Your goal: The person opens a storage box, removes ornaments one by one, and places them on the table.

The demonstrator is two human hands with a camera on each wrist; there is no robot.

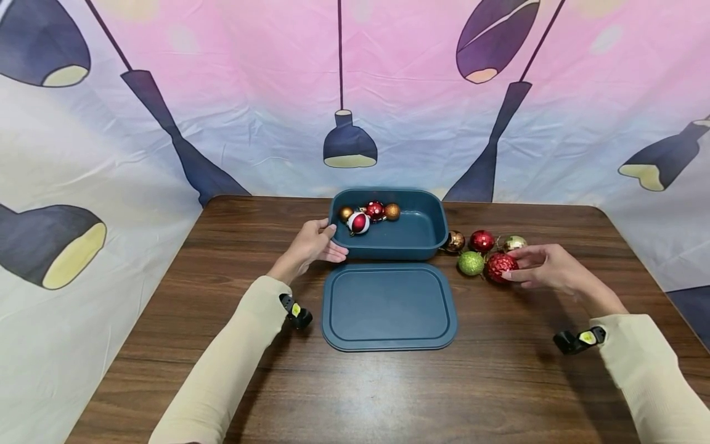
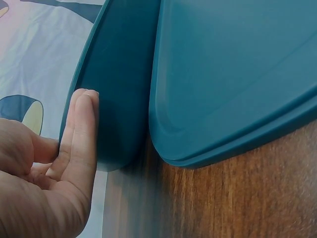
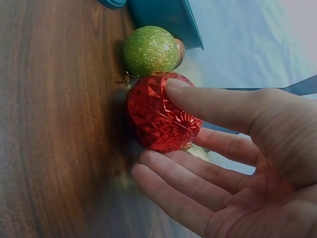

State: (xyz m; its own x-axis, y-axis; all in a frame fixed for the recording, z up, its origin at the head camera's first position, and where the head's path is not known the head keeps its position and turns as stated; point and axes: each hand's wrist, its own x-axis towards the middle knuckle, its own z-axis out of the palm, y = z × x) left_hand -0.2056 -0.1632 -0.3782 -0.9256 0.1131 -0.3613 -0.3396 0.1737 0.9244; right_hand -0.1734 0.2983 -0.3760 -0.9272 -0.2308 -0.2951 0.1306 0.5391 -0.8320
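Observation:
With its thumb at the rim and straight fingers along the front wall, my left hand (image 1: 314,243) holds the left front corner of a teal rectangular container (image 1: 418,228). Inside, toward its left end, lie several Christmas baubles, among them a white-and-red bauble (image 1: 359,222) and an orange glittery bauble (image 1: 392,211). My right hand (image 1: 546,269) grips a large faceted red bauble (image 3: 161,116) between thumb and fingers, right of the container. Whether it touches the table is unclear. A glittery green bauble (image 3: 150,51) sits beside it.
More baubles cluster right of the container: a brown bauble (image 1: 455,241), a shiny red bauble (image 1: 482,240) and a pale gold bauble (image 1: 515,243). A flat teal lid (image 1: 388,308) lies in front of the container on the wooden table (image 1: 366,401). A patterned cloth (image 1: 266,135) hangs behind.

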